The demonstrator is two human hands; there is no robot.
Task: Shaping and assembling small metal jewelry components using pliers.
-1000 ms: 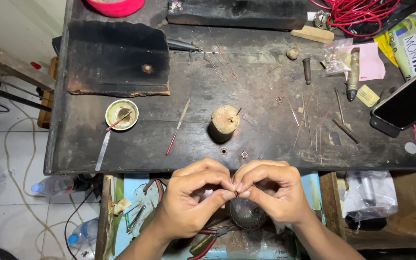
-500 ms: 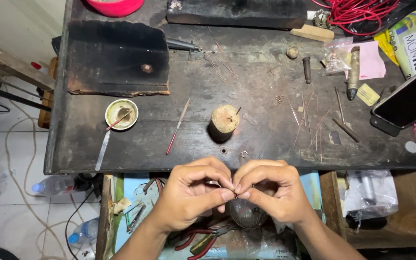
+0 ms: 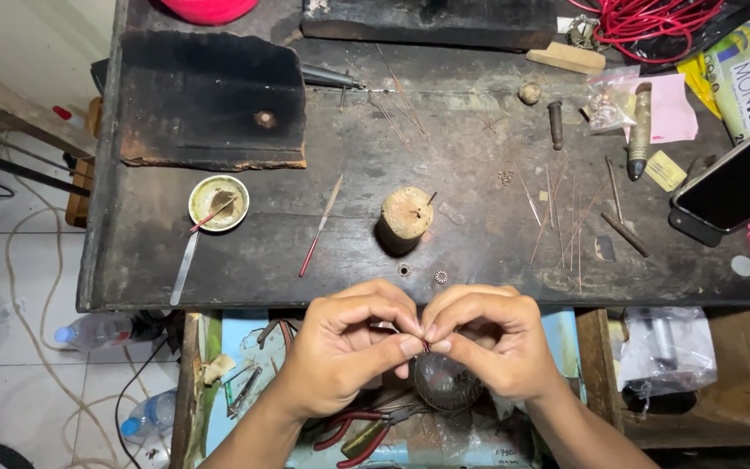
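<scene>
Bench: dark, scarred wooden worktop (image 3: 479, 252) fills the upper part of the head view, over a pale tiled floor where plastic bottles (image 3: 88, 333) lie.
Left hand: left hand (image 3: 345, 352) sits just below the bench's near edge, curled tight, thumb and forefinger pinched narrow on something tiny.
Right hand: right hand (image 3: 488, 347) mirrors it, fingertips meeting the left's so the two pinches touch.
Held piece: small piece (image 3: 424, 345) shows only as a dark sliver between the fingertips; its kind cannot be told, though it looks like fine wire or a link.
Under the hands: round dark mesh-like object (image 3: 446, 382) lies just below the right hand, and red-handled pliers (image 3: 362, 430) lie in the open tray beneath.
Nearest on the bench: two tiny metal rings (image 3: 422, 274) rest just above the knuckles, and a short wooden peg block (image 3: 404, 217) stands upright behind them.
Further off: small dish of paste (image 3: 218, 202) sits to the left with a stick in it, a red-tipped needle tool (image 3: 320, 226) lies beside it, thin wire lengths (image 3: 566, 217) lie scattered to the right, and a phone (image 3: 735, 187) lies at the right edge.
Step in hand: judging by the paired pinch, a fine bending or closing of the piece by fingertip.
Next move calls for: steady, small opposed pressure with the piece kept from slipping out of the pinch.
</scene>
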